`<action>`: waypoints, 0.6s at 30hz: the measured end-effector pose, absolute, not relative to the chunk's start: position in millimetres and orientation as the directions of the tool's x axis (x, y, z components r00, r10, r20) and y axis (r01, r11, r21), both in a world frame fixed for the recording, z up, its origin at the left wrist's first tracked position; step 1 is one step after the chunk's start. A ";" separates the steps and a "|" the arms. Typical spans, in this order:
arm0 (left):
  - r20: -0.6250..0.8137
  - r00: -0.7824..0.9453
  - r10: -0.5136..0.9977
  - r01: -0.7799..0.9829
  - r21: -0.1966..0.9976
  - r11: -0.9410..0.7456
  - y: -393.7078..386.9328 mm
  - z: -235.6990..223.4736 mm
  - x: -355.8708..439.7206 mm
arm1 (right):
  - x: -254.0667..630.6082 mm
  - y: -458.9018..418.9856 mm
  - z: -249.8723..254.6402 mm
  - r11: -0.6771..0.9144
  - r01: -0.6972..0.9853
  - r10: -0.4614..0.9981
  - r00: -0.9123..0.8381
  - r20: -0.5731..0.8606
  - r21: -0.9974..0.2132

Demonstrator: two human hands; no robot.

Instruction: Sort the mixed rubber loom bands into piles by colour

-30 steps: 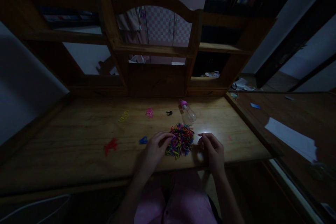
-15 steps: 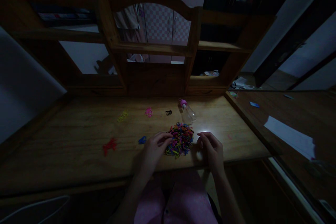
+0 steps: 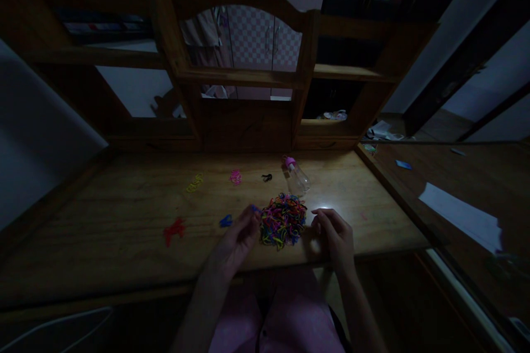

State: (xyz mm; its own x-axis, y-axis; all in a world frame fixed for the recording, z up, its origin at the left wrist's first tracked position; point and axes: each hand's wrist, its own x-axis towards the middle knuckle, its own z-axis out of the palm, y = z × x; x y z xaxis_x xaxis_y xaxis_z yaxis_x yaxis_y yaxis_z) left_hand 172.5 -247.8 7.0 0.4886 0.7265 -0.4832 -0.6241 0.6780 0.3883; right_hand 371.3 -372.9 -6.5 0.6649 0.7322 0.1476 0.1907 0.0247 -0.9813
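Note:
A pile of small multicoloured rubber bands (image 3: 284, 222) lies on the wooden desk (image 3: 124, 193). At its left edge my left hand (image 3: 240, 231) is raised slightly, finger and thumb pinched on a blue rubber band (image 3: 255, 209). My right hand (image 3: 334, 229) rests just right of the pile, its fingers loosely curled and a little apart, with nothing visible in them. Left of my left hand are blue bands (image 3: 226, 220) and red bands (image 3: 174, 230). Farther back lie yellow bands (image 3: 194, 182), pink bands (image 3: 236, 177) and black bands (image 3: 267, 177) in separate groups.
A clear bottle with a pink top (image 3: 297, 176) lies behind the pile. The desk's wooden shelf unit (image 3: 248, 74) rises at the back. On the brown surface to the right are white paper sheets (image 3: 461, 215) and a small blue card (image 3: 403, 165).
My left hand has drawn back left from the pile and turned, with a blue band now showing at its fingertips. My right hand has stayed put.

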 end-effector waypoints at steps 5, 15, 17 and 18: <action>-0.414 0.603 0.682 -0.710 0.112 0.696 -248.6 16.5 172.1 | 372.1 -373.2 -8.4 0.025 0.186 0.734 0.663 0.144 -0.982; -0.270 0.524 0.808 -0.749 0.306 0.588 -254.2 26.6 160.1 | 373.4 -374.0 -9.1 0.019 0.209 0.730 0.665 0.156 -0.978; -0.280 0.515 0.810 -0.740 0.332 0.585 -251.7 24.7 154.1 | 373.8 -374.2 -9.5 0.021 0.198 0.730 0.667 0.150 -0.980; -0.294 0.490 0.821 -0.729 0.378 0.571 -249.2 22.2 150.3 | 374.0 -374.2 -9.8 0.018 0.190 0.731 0.668 0.143 -0.982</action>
